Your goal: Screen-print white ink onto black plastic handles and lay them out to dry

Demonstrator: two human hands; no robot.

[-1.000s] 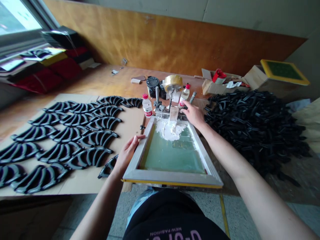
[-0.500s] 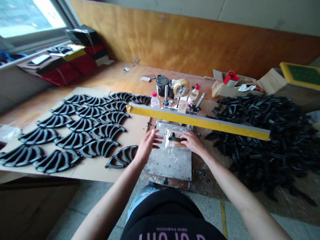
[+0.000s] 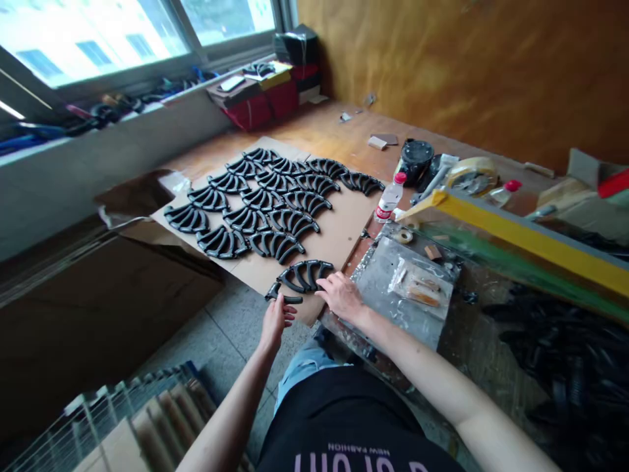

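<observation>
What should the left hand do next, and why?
With the left hand, probably ease the black part it touches snug against the nearest row: that part lies at the row's left end, and the right hand is at the other end, apparently placed to steady it.

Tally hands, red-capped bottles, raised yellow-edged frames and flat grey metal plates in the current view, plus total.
Bare hands: 2 (left hand, right hand)
Clear bottles with red caps: 2 (nearer bottle, farther bottle)
Raised yellow-edged frame: 1
Flat grey metal plate: 1
Total: 6
Curved black parts left out; they overlap too much to count.
</observation>
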